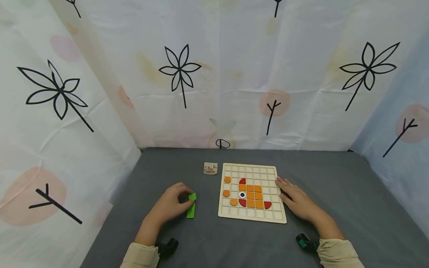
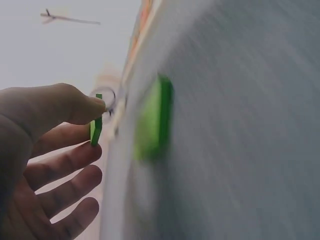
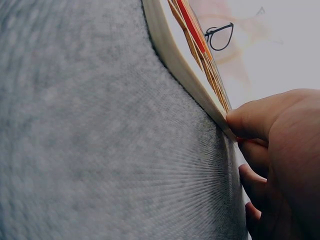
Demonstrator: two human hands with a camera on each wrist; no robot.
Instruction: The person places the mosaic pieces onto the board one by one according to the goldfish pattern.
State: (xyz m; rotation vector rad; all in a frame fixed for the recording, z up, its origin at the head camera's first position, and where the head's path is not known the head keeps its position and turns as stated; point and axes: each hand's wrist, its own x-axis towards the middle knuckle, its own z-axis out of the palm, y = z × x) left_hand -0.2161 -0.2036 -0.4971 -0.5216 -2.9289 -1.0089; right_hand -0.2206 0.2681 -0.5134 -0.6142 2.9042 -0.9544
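Note:
My left hand (image 1: 167, 205) pinches a small green tile (image 2: 96, 131) between thumb and index finger, just above the table. Below it on the cloth lies another green piece (image 1: 190, 213), blurred in the left wrist view. To the right is a square wooden grid board (image 1: 268, 171). It carries several orange squares (image 1: 259, 204), orange discs (image 1: 226, 193), red quarter-round pieces (image 1: 267, 205) and a white eye tile (image 1: 242, 195) with a dark centre. Fingers extended, my right hand (image 1: 297, 200) touches the board's right edge. In the right wrist view its thumb (image 3: 247, 120) meets the rim.
A small picture card (image 1: 210, 168) with a gridded pattern lies beyond the board's left corner. Grey cloth (image 1: 161, 160) covers the table, and a patterned white curtain (image 1: 234, 74) hangs behind and at both sides.

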